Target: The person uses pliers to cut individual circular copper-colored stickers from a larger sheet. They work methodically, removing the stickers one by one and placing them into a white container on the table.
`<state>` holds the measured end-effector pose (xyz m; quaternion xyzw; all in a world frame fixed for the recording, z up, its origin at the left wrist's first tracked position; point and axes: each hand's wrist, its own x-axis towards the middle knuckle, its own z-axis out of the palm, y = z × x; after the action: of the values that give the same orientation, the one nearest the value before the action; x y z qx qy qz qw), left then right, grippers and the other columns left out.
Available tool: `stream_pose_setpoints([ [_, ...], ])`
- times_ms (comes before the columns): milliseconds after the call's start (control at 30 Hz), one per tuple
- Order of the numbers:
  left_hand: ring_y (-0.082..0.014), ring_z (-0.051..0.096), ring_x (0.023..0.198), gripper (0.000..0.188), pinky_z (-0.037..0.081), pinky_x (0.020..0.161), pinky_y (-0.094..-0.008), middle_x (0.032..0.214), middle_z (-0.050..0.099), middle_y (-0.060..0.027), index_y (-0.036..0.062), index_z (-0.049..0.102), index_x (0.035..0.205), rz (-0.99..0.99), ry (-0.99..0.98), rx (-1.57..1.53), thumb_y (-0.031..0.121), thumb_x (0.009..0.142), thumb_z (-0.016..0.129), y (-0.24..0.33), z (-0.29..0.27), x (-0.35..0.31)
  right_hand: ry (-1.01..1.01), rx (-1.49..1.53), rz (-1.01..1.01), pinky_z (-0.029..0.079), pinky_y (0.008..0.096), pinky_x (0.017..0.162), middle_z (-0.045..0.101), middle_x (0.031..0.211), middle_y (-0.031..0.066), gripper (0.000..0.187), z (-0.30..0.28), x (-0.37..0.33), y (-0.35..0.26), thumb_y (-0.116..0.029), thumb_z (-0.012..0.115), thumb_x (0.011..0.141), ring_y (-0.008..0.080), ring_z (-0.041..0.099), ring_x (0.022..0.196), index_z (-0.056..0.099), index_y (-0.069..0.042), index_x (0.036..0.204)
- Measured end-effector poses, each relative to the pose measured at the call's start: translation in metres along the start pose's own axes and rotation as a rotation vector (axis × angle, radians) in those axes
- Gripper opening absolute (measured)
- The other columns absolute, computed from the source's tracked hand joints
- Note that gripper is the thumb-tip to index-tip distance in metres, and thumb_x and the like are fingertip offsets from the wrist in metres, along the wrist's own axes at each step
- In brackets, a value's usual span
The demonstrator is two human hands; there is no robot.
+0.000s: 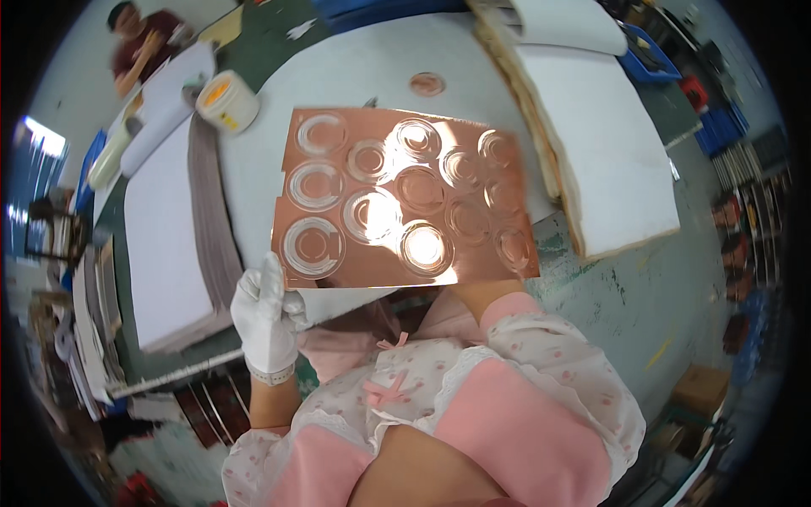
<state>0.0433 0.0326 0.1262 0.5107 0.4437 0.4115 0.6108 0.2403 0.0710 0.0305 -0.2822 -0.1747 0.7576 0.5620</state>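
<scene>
A shiny copper-coloured sheet [404, 203] with rows of ring-shaped patterns is held up in front of me, above the white-covered table. My left hand [263, 321], in a white glove, pinches its lower left corner between thumb and fingers. My right arm [483, 297] reaches behind the sheet's lower right edge. The sheet hides the fingers of that hand, so its grip does not show. Bright glare covers some of the rings. Beyond the sheet, a small round copper-coloured piece [427, 84] lies on the white table surface [287, 83].
A thick stack of white sheets [165, 241] stands on the left, and another stack [604, 160] on the right. A white tub [228, 103] with a yellow-orange lid sits at the back left. Blue bins [650, 55] are at the far right. Another person [144, 42] is at the far left.
</scene>
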Motion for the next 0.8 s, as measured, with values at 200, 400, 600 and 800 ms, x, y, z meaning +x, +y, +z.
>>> stream_pose_setpoints([
  [200,-0.0058,0.037,0.035,0.031,0.027,0.034,-0.0180,0.046,0.042,0.0009,0.0118,0.042,0.066,-0.039,0.232,-0.066,0.030,0.089,0.052,-0.045,-0.055,-0.031,0.112,-0.196,-0.081,0.047,0.0284,0.062,0.058,0.078,0.0100,0.028,0.008,-0.002,-0.004,-0.032,0.053,0.085,0.0187,0.057,0.070,0.055,-0.005,0.088],
  [400,-0.0043,0.037,0.038,0.027,0.026,0.036,-0.0161,0.051,0.046,0.0011,0.0112,0.047,0.070,-0.146,0.387,-0.285,0.031,0.088,0.053,-0.057,-0.071,-0.047,0.445,-0.644,-0.367,0.046,0.0277,0.063,0.058,0.079,0.0093,0.027,-0.005,0.030,-0.081,-0.032,0.054,0.085,0.0179,0.057,0.070,0.055,-0.005,0.087],
  [600,-0.0144,0.060,0.057,0.043,0.043,0.045,-0.0198,0.072,0.060,-0.0095,-0.0008,0.052,0.090,-0.389,0.288,-0.302,0.042,0.086,0.051,-0.087,-0.069,-0.059,0.458,-0.608,-0.347,0.044,0.0241,0.055,0.057,0.072,0.0069,0.021,-0.070,-0.015,-0.224,-0.024,0.058,0.083,0.0156,0.055,0.061,0.055,-0.003,0.082],
  [800,-0.0199,0.062,0.061,0.062,0.049,0.052,-0.0262,0.080,0.062,-0.0152,-0.0099,0.054,0.097,-0.632,-0.460,-0.245,0.051,0.085,0.046,-0.102,-0.059,-0.060,0.134,-0.566,-0.359,0.033,0.0232,0.044,0.047,0.067,0.0033,0.024,0.043,-0.106,-0.142,-0.027,0.049,0.089,0.0114,0.040,0.052,0.047,-0.003,0.083],
])
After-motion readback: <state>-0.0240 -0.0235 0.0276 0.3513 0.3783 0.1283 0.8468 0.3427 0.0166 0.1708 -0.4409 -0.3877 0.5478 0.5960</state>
